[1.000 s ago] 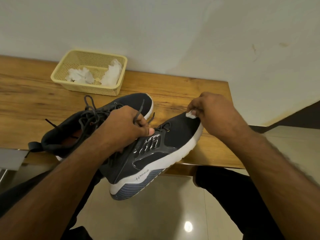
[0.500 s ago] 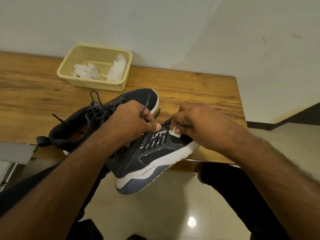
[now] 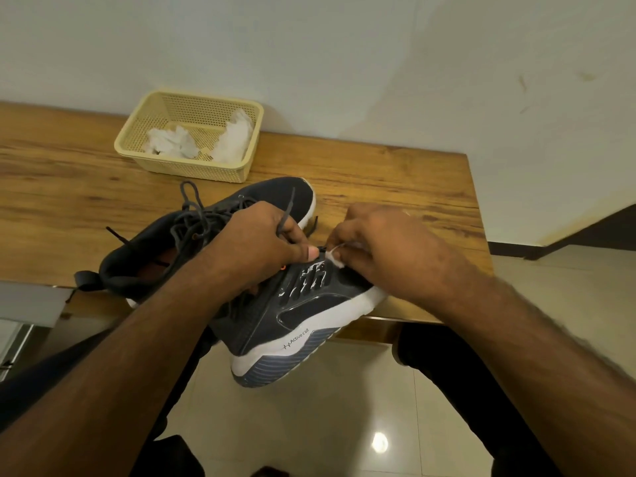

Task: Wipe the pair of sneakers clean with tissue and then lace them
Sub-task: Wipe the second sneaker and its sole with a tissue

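Sneaker point(image 3: 303, 315) tipped sideways, toe up-right, heel toward the person.

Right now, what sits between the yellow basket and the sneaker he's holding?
In the head view, the other sneaker lies on the table between the basket and the held sneaker.

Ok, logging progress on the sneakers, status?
Left hand grips dark sneaker and lace. Right hand pinches white tissue on its upper. Second sneaker on wooden table. Nothing blocking.
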